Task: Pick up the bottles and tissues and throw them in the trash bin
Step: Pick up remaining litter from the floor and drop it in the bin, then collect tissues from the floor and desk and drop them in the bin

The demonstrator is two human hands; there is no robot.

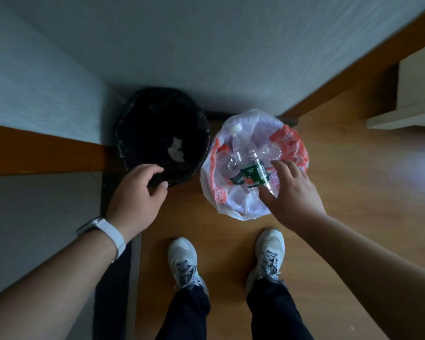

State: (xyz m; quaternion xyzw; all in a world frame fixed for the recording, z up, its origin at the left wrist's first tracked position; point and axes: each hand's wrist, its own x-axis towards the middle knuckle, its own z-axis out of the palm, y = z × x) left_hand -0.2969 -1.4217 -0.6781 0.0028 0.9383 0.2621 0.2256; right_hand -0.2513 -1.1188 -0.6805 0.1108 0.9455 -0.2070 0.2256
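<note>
Your left hand [135, 192] covers the near rim of the black trash bin [130, 119]. The bin's inside is too dark: only a pale tissue [176, 149] shows, and the rest down there is unreadable.

Your right hand [292, 190] hides the near-right rim of the bag-lined bin [231, 207] and the base of the green-labelled bottle [254, 171]. Whether your thumb [265, 193] touches that bottle cannot be told. The label print is too small to read.

The clear bottles [236, 146] overlap in the bag, so their count is uncertain.

Your forearms [59, 278] and legs [189, 315] run off the picture's edges. The white furniture [412, 99] is cut off at the right edge.
</note>
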